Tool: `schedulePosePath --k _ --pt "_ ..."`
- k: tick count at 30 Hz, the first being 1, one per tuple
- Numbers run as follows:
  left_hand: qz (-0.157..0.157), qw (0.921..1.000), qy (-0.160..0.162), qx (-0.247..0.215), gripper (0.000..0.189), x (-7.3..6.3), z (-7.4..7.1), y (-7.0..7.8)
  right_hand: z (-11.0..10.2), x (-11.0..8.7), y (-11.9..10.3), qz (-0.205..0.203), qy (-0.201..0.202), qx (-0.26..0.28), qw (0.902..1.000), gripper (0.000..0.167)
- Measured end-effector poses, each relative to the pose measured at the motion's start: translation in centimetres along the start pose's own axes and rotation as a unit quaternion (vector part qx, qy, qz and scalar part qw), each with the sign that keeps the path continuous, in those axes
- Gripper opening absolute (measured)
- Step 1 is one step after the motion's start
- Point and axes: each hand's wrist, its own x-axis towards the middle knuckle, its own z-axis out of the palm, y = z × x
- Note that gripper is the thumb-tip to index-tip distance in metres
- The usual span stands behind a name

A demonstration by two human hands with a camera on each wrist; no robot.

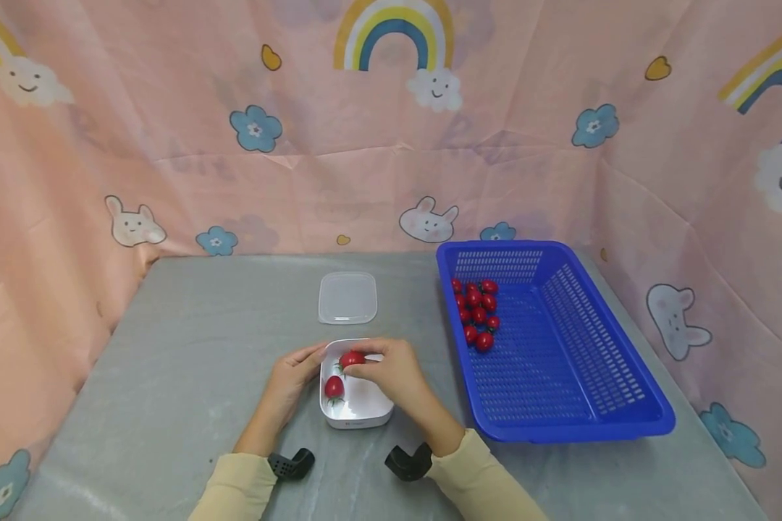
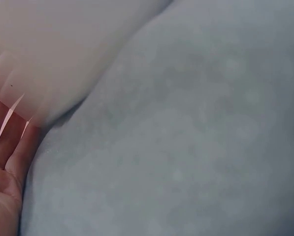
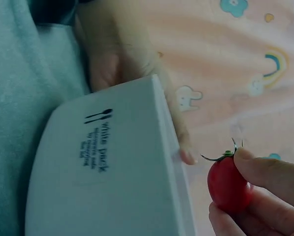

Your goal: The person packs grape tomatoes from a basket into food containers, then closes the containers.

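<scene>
A cherry tomato with a green stem is pinched between the thumb and fingers of my right hand, over the back of a small white plastic box. The right wrist view shows that red tomato above the rim of the box. Another cherry tomato lies inside the box at its left. My left hand rests along the box's left wall. Seen from the left wrist, its fingers lie fairly straight against the box.
Behind the box a translucent lid lies flat on the grey table. A large blue basket stands to the right, with several cherry tomatoes gathered along its left side. A pink printed curtain encloses the back and sides.
</scene>
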Motion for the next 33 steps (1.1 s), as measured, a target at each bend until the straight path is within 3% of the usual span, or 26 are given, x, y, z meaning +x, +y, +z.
schedulePosePath --k 3,10,23,27,33 --pt "-0.002 1.0000 -0.001 -0.008 0.039 0.1 0.0 0.0 0.7 0.4 0.3 -0.006 -0.017 -0.009 0.9998 0.031" --pt "0.008 0.9992 -0.004 -0.039 0.039 0.1 0.1 -0.2 1.9 1.1 0.7 -0.049 -0.027 -0.115 0.9918 0.030" --pt "0.018 0.9983 -0.012 -0.055 0.037 0.3 0.0 -0.4 3.3 2.0 1.7 -0.098 -0.021 -0.180 0.9786 0.031" --pt "0.020 0.9988 -0.011 -0.043 0.038 0.3 0.0 -0.4 3.3 1.9 1.7 -0.089 -0.018 -0.175 0.9804 0.033" --pt "0.009 0.9993 0.003 -0.036 0.037 0.3 0.1 -0.3 1.9 1.3 0.2 -0.081 0.012 -0.103 0.9914 0.030"
